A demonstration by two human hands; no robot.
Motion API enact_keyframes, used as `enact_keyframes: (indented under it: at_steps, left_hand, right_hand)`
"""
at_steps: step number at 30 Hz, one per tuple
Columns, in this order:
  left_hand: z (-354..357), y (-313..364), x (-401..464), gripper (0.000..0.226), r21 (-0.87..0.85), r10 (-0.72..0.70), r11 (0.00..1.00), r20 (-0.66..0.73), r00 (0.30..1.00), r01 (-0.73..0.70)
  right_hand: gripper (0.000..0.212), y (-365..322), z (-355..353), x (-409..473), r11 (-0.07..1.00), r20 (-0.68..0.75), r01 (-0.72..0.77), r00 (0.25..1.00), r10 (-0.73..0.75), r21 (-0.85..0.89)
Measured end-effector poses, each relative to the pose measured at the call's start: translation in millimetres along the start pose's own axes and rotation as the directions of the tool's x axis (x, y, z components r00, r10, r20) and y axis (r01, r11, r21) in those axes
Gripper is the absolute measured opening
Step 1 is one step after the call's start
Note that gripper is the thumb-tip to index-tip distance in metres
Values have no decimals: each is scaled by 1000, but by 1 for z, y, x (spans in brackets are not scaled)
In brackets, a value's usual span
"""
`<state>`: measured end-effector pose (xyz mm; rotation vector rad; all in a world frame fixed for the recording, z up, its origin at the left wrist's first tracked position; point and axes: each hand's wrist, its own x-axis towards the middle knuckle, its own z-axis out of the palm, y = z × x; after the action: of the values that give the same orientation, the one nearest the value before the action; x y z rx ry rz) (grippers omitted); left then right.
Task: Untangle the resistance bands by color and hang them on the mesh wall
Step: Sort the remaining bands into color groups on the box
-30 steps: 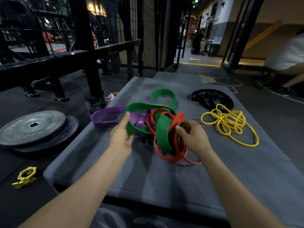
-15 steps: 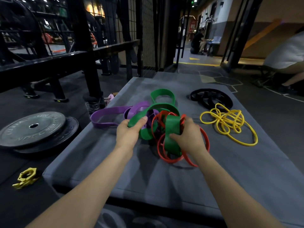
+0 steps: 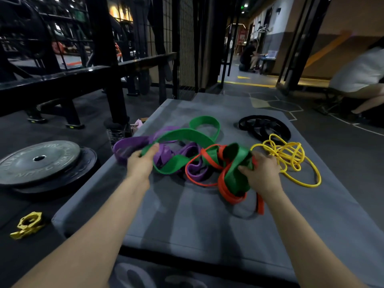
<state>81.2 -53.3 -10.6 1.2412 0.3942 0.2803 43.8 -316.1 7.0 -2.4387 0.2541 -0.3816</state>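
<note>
gripping one green band [image 3: 187, 135], two hands.

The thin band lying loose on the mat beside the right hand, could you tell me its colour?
Yellow, seen in the head view.

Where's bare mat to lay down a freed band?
The near half of the grey mat is bare, between the forearms and the front edge. The far-left strip behind the green band is bare too. The middle is crowded: the tangle, then the yellow band and black band to its right.
</note>
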Motion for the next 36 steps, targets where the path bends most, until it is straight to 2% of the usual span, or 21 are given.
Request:
enact_keyframes:
  at_steps: [2, 3, 5, 6, 7, 8, 10, 12, 15, 18, 20, 22, 25, 27, 29, 32, 34, 36]
  left_hand:
    - [-2, -7, 3, 29, 23, -55, 998, 5, 998, 54]
    - [-4, -9, 5, 30, 30, -65, 997, 7, 998, 65]
    - [-9, -9, 8, 36, 18, -62, 998, 6, 998, 62]
    - [-12, -7, 8, 37, 6, -64, 998, 9, 998, 64]
    - [-13, -3, 6, 37, -5, -69, 998, 18, 997, 69]
    - [-14, 0, 3, 34, -18, -73, 997, 29, 997, 73]
    - [-14, 6, -1, 18, -59, -72, 995, 54, 996, 75]
    - [-15, 10, -5, 11, -88, -71, 993, 71, 995, 77]
    - [-18, 13, -9, 13, -89, -46, 995, 87, 995, 54]
    - [-20, 11, -8, 14, -46, -29, 998, 122, 992, 35]
    - [-20, 9, -5, 17, -19, -20, 1000, 115, 993, 23]
    - [-20, 9, -4, 25, -6, -24, 1000, 95, 995, 25]
    - [-16, 9, -8, 52, 7, -16, 1000, 117, 993, 15]
    - [-11, 9, -14, 47, 41, 10, 999, 125, 992, -15]
    - [-6, 7, -21, 32, 89, 75, 992, 136, 988, -88]
    - [4, 5, -36, 27, 132, 226, 956, 235, 946, -261]
    - [12, 0, -48, 34, 172, 307, 907, 353, 884, -384]
    - [18, -11, -58, 43, 293, 341, 790, 520, 783, -539]
  right_hand:
    - [58, -13, 3, -8, 984, -63, 38, 997, -50, -173]
    - [55, -21, 4, -14, 967, -127, 125, 980, -155, -221]
    - [38, -35, 16, -23, 874, -212, 407, 860, -465, -266]
    - [31, -42, 23, -28, 803, -202, 529, 785, -586, -273]
    - [25, -48, 33, -32, 735, -126, 618, 735, -666, -280]
    - [19, -55, 43, -37, 687, -9, 665, 716, -698, -293]
    - [15, -61, 63, -44, 645, 215, 683, 726, -654, -344]
    - [26, -58, 78, -42, 621, 332, 636, 771, -544, -458]
    - [29, -48, 89, -34, 607, 295, 580, 808, -509, -543]
    - [19, -43, 91, -29, 602, 331, 594, 801, -498, -534]
    - [14, -46, 84, -24, 635, 283, 594, 800, -529, -493]
    - [12, -50, 71, -17, 771, 104, 512, 851, -514, -379]
    - [9, -46, 41, -8, 938, -174, 299, 928, -329, -176]
    - [9, -34, 26, -5, 964, -273, 211, 929, -250, -162]
    - [11, -22, 17, -4, 966, -271, 161, 939, -212, -201]
    - [17, -13, 15, -3, 960, -183, 122, 968, -170, -252]
    - [21, -10, 17, -1, 954, -133, 162, 971, -200, -252]
    - [24, -10, 19, 1, 966, -110, 226, 964, -241, -127]
